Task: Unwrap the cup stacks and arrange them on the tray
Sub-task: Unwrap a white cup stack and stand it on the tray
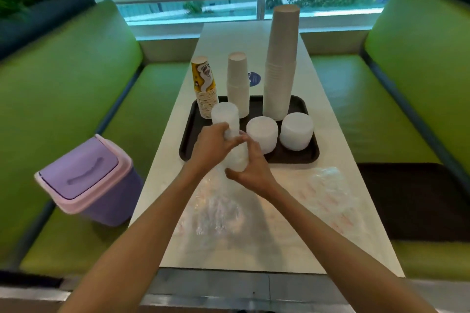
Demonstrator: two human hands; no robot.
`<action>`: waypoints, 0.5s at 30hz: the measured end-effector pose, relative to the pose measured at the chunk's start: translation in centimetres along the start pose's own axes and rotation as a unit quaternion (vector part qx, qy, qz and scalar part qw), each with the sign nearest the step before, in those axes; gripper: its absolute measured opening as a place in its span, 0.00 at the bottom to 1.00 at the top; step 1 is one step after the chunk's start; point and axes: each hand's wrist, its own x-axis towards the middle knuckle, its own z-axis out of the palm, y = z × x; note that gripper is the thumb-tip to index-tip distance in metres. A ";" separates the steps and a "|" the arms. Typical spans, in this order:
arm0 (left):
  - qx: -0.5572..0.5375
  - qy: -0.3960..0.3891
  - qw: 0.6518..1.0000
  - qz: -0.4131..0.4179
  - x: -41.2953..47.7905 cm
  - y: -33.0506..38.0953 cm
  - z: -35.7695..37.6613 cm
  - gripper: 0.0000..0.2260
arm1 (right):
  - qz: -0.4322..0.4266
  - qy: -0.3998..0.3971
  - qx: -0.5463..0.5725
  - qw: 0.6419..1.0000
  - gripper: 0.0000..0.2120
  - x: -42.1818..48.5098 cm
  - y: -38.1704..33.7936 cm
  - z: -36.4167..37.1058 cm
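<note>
Both hands hold a stack of clear plastic cups [226, 115] upright over the near left corner of the dark tray [309, 157]. My left hand [212, 145] grips its middle from the left, and my right hand [250, 166] grips its lower part from the right. On the tray stand a yellow printed cup stack [204, 86], a short white paper cup stack [238, 84], a tall white paper cup stack [279, 63] and two low white stacks [262, 132] [296, 131]. Clear wrap [216, 206] trails on the table below the held stack.
More crumpled clear wrapping [330, 195] lies on the white table [254, 38] at the near right. A purple bin with a pink rim [86, 180] sits on the green bench [76, 109] at the left. Another green bench [381, 109] is at the right.
</note>
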 end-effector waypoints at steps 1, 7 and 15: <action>-0.007 0.003 1.000 -0.017 -0.1 -0.3 0.2 0.16 | 0.003 -0.003 0.000 1.000 0.46 -0.1 0.3 0.6; -0.075 -0.014 0.995 -0.064 -1.2 -1.6 0.3 0.15 | 0.017 0.053 0.033 0.998 0.44 -0.7 0.6 2.9; -0.104 -0.094 0.986 -0.088 -1.0 -3.0 -2.8 0.11 | 0.004 0.093 0.034 0.995 0.43 -0.1 -0.2 5.2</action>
